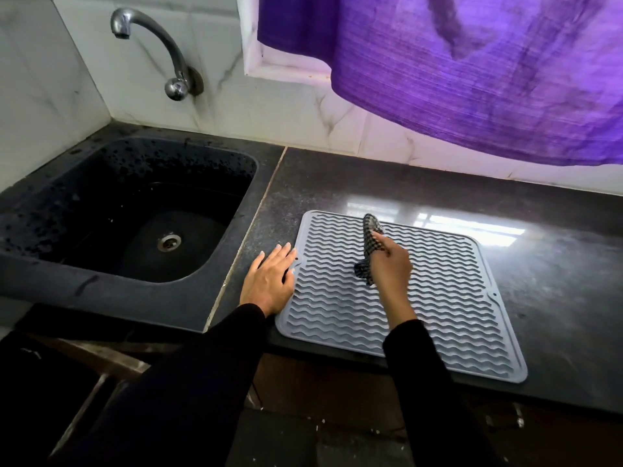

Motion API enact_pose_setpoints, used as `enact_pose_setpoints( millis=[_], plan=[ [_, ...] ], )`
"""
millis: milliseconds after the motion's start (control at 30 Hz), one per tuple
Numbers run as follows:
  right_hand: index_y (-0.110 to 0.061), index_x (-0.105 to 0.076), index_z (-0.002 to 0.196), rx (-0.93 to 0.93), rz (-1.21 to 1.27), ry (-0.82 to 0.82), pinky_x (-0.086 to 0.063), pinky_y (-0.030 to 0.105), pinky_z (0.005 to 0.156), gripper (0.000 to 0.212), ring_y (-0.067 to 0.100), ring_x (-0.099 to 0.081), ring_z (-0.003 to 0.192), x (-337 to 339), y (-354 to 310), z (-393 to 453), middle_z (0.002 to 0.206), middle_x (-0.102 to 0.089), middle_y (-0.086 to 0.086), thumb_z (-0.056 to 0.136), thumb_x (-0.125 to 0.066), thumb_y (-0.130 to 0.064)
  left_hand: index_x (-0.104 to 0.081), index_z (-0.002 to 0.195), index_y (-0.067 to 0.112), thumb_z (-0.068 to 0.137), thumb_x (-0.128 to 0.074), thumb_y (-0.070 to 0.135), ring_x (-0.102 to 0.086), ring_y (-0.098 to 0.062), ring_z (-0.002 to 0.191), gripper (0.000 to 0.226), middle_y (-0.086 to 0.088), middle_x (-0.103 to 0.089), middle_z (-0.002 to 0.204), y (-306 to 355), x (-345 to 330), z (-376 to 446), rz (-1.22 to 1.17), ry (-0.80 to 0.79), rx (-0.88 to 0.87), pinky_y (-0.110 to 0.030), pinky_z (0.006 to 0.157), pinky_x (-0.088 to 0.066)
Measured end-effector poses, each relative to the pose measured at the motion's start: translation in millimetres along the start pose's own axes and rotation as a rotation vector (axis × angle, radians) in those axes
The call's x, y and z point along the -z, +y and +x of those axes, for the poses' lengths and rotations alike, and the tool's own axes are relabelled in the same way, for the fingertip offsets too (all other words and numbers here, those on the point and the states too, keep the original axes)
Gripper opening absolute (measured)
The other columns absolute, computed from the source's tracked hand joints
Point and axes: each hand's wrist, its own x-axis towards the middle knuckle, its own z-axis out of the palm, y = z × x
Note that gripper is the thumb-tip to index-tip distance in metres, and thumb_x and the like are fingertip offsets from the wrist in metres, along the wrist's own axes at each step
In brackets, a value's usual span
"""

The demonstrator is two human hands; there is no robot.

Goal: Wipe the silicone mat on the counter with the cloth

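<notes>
Grey silicone mat (438,318), wavy-ribbed, lies flat on the dark polished counter (556,264), its near edge at or just over the counter's front lip, its left edge near the seam beside the black sink (101,288). My left hand (269,281) lies flat, fingers straight, on the counter against the mat's left edge, thumb side just onto the rim; I judge it is there to pin the mat so it cannot slide while I rub. My right hand (391,264) grips the checked cloth (371,244), bunched into a roll, fingers curled round it; one end sticks out past my fingertips toward the far edge, the other hangs below my palm onto the ribs. Cloth and hand sit over the mat's upper-middle part, so the working spot is directly under my grip. Tap (151,38) on the tiled wall above the sink; purple curtain (472,62) hangs over the counter's back.
</notes>
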Motion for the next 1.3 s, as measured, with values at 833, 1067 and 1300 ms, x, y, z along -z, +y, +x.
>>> enact_pose_setpoints(
  millis=[833, 1067, 1300],
  plan=[
    [-0.016, -0.073, 0.075, 0.108, -0.402, -0.209, -0.045, 0.026, 0.063, 0.026, 0.026, -0.060, 0.073, 36.0, -5.7, 9.9, 0.067, -0.066, 0.009, 0.062, -0.050, -0.022, -0.030, 0.144, 0.025, 0.096, -0.034, 0.026, -0.016, -0.004, 0.142, 0.048, 0.008, -0.024, 0.153, 1.0, 2.0, -0.3, 0.029, -0.023, 0.006, -0.029, 0.117, 0.000],
    [-0.010, -0.063, 0.116, 0.385, -0.375, -0.136, -0.047, 0.027, 0.086, 0.055, 0.025, -0.063, 0.096, -26.0, -2.3, -0.4, 0.106, -0.068, 0.009, 0.067, -0.061, 0.014, -0.029, 0.145, 0.026, 0.095, -0.029, 0.031, -0.015, -0.003, 0.142, 0.050, 0.009, -0.023, 0.153, 0.4, 3.1, -0.5, 0.042, -0.036, 0.003, -0.029, 0.117, -0.001],
    [-0.012, -0.060, 0.121, 0.816, -0.908, -0.186, -0.041, 0.049, 0.101, 0.056, 0.035, -0.056, 0.115, -39.1, 44.2, -3.2, 0.120, -0.062, 0.015, 0.069, -0.063, 0.010, -0.028, 0.145, 0.025, 0.087, -0.022, 0.035, -0.015, -0.004, 0.142, 0.059, 0.008, -0.023, 0.154, -0.6, 3.2, 0.0, 0.056, -0.056, -0.009, -0.030, 0.117, -0.002]
  ],
)
